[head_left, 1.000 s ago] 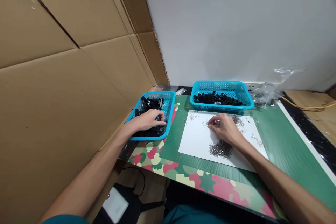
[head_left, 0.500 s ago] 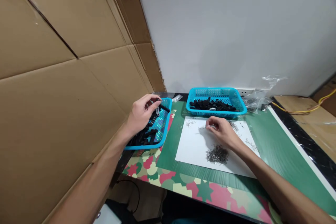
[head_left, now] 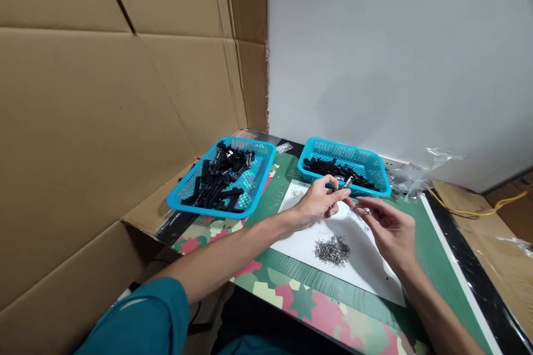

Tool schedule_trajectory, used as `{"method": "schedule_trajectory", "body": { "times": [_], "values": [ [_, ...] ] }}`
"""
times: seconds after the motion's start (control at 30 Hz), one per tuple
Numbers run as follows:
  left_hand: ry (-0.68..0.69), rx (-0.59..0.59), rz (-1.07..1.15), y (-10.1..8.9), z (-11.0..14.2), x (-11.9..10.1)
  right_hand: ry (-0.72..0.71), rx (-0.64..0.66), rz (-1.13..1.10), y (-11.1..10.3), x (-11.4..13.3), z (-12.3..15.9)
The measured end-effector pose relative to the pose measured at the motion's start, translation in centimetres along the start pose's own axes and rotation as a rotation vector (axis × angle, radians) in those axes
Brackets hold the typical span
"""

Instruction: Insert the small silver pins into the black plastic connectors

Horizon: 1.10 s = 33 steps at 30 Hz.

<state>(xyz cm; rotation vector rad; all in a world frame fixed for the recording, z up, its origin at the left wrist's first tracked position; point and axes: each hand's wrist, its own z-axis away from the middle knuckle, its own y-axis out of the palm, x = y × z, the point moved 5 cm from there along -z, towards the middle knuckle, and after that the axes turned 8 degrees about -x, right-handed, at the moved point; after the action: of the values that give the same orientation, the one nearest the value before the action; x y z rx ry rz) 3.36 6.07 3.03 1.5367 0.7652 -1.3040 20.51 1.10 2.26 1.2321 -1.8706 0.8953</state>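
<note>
My left hand [head_left: 320, 199] is closed on a small black part [head_left: 348, 181] with a shiny face, held above the white sheet [head_left: 300, 244]. Just to its right, the fingers of my right hand [head_left: 387, 224] are pinched round a thin metal tool [head_left: 365, 211], mostly hidden by the fingers. The fingertips of both hands are close together. Below them on the sheet lies a heap of tiny silvery metal pieces [head_left: 332, 250]. At the left stands a blue basket [head_left: 260, 188] of black parts [head_left: 216, 177].
A second blue basket [head_left: 306, 151] with black pieces [head_left: 333, 169] stands at the back, by the wall. Clear plastic bags [head_left: 410, 180] and a yellow cable [head_left: 478, 213] are at the right. Cardboard [head_left: 104, 122] rises along the left side.
My left hand has come away from the left basket and over the sheet, now with a black part. My right hand has moved right, beside it. The view has shifted.
</note>
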Motion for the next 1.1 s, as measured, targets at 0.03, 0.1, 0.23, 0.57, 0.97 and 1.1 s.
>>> {"method": "schedule_trajectory", "body": {
  "times": [0.03, 0.1, 0.23, 0.57, 0.97, 1.1],
  "values": [
    [-0.018, 0.018, 0.007, 0.1, 0.2, 0.7, 0.023, -0.027, 0.012, -0.3, -0.2, 0.1],
    [-0.024, 0.047, -0.011, 0.0, 0.7, 1.5, 0.051, -0.046, 0.029, -0.4, -0.3, 0.3],
    [0.088, 0.042, -0.154, -0.3, 1.7, 1.5, 0.063, -0.003, 0.050, 0.2, 0.0, 0.6],
    [0.173, 0.026, -0.429, -0.2, 2.2, 1.4, 0.057, 0.003, 0.124, 0.2, 0.3, 0.5],
    [0.224, 0.037, -0.534, -0.2, 2.0, 0.9, 0.083, 0.038, 0.099, 0.8, 0.7, 0.5],
    [0.254, 0.046, -0.578, -0.1, 1.9, 1.0, 0.076, 0.033, 0.091, 0.7, 0.6, 0.5]
  ]
}}
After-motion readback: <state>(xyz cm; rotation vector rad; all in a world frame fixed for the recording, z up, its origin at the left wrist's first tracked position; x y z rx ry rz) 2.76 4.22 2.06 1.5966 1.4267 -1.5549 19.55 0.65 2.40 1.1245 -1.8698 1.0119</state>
